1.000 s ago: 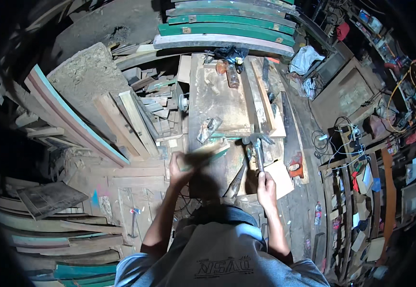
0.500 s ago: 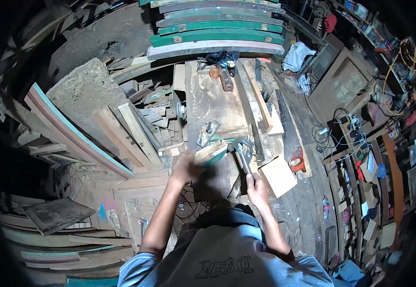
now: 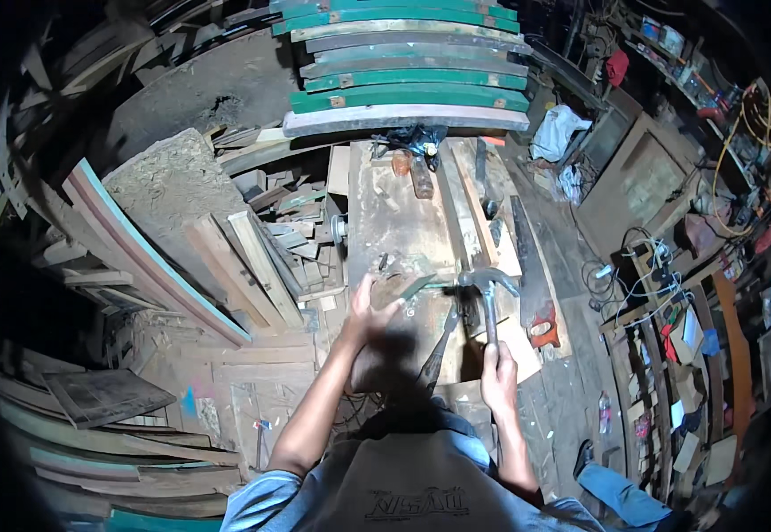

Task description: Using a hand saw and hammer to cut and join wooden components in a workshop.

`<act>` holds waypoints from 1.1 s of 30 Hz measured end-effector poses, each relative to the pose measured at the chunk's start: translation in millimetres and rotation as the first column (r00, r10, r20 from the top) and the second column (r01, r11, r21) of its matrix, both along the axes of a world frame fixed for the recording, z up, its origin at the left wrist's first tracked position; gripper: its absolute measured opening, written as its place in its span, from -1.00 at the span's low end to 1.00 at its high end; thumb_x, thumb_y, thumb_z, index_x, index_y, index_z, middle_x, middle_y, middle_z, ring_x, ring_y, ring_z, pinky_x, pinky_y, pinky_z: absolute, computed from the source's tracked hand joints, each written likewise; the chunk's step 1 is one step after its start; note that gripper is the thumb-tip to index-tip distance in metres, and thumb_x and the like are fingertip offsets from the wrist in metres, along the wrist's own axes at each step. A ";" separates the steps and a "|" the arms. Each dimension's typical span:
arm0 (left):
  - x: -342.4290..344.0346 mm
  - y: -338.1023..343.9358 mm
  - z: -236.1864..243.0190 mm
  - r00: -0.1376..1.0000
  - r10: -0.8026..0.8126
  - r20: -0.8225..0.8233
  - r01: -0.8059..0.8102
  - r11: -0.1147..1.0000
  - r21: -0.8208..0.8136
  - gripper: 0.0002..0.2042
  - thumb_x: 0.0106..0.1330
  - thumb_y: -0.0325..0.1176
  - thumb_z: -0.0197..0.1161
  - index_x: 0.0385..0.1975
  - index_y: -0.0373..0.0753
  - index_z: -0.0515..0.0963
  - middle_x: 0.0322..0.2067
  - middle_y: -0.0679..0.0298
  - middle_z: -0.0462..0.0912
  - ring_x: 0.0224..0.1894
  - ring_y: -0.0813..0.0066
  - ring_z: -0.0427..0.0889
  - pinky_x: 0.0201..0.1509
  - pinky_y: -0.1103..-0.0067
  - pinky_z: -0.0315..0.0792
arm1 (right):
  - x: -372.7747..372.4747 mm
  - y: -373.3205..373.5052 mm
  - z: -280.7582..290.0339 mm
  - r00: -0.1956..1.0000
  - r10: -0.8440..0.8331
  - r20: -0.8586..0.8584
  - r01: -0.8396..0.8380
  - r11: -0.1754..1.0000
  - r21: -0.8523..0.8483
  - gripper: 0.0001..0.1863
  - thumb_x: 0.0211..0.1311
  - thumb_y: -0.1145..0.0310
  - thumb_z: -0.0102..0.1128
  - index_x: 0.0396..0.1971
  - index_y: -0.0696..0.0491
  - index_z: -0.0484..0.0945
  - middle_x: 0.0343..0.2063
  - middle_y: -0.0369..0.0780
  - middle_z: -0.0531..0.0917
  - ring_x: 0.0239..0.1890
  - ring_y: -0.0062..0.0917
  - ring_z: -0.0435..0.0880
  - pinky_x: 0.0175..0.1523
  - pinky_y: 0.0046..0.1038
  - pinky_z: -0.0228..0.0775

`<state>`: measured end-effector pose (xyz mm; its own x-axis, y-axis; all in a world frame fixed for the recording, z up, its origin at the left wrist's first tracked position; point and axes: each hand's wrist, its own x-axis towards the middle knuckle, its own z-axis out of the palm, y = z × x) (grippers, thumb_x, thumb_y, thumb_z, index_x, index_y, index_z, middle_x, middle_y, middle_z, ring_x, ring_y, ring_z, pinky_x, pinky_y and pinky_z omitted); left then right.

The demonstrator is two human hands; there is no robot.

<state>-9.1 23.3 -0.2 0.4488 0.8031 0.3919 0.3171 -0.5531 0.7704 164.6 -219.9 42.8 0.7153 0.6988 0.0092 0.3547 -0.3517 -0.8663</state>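
Note:
My right hand (image 3: 498, 377) is wrapped round the handle of a claw hammer (image 3: 490, 306). The hammer's head is up over the right part of the wooden workbench (image 3: 403, 230). On the left, my left hand (image 3: 368, 315) grips a short wood block (image 3: 396, 285) with a green face, thumb and fingers on either side of it. The block is tilted above the bench top, partly in shadow. Between my hands a dark tapered tool (image 3: 436, 356) points away from me; its exact kind is unclear. Under the hammer hand is a pale board (image 3: 519, 348).
A handsaw with an orange handle (image 3: 544, 327) lies at the bench's right side, near long wood strips (image 3: 474, 195). A glass jar (image 3: 421, 183) stands at the far end. Green-painted planks (image 3: 412, 96) are stacked beyond. Another person's blue trouser leg (image 3: 625, 493) shows at lower right.
The hammer has moved right, off the block, and its head has turned so the claw shows. My left hand has shifted right and tilted the block. The trouser leg has stretched further into view.

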 end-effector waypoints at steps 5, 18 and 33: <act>20.5 -24.0 -33.8 0.990 -0.015 0.139 0.027 0.996 -0.085 -0.36 0.12 -0.25 0.52 0.14 -0.32 0.35 -0.06 -0.22 0.57 0.02 -0.22 0.59 0.10 0.21 0.50 | 10.9 3.6 35.9 0.995 0.069 0.074 -0.075 0.993 0.087 -0.66 0.53 0.18 -0.04 -0.21 0.19 0.52 -0.63 -0.07 0.45 -0.56 -0.39 0.44 -0.36 -0.25 0.31; -2.0 -21.8 -92.9 0.994 -0.011 -0.110 0.029 0.985 0.172 -0.59 0.11 -0.28 0.50 -0.08 -0.28 0.57 -0.26 -0.08 0.64 -0.22 -0.13 0.64 -0.09 0.23 0.58 | -1.2 18.3 43.3 0.933 0.317 0.168 -0.293 0.944 -0.154 -0.69 0.45 0.17 0.10 -0.11 0.12 0.60 -0.54 0.07 0.63 -0.40 0.02 0.69 -0.27 -0.09 0.44; -4.1 -29.1 -53.2 0.982 -0.027 0.187 0.072 0.968 -0.242 -0.41 0.11 -0.35 0.50 0.15 -0.36 0.46 -0.07 -0.06 0.71 -0.02 0.07 0.73 0.08 0.37 0.57 | -7.8 56.3 105.8 0.922 0.281 0.266 -0.297 0.955 0.023 -0.67 0.56 0.19 -0.04 -0.09 0.17 0.53 -0.56 -0.07 0.51 -0.50 -0.38 0.51 -0.33 -0.28 0.33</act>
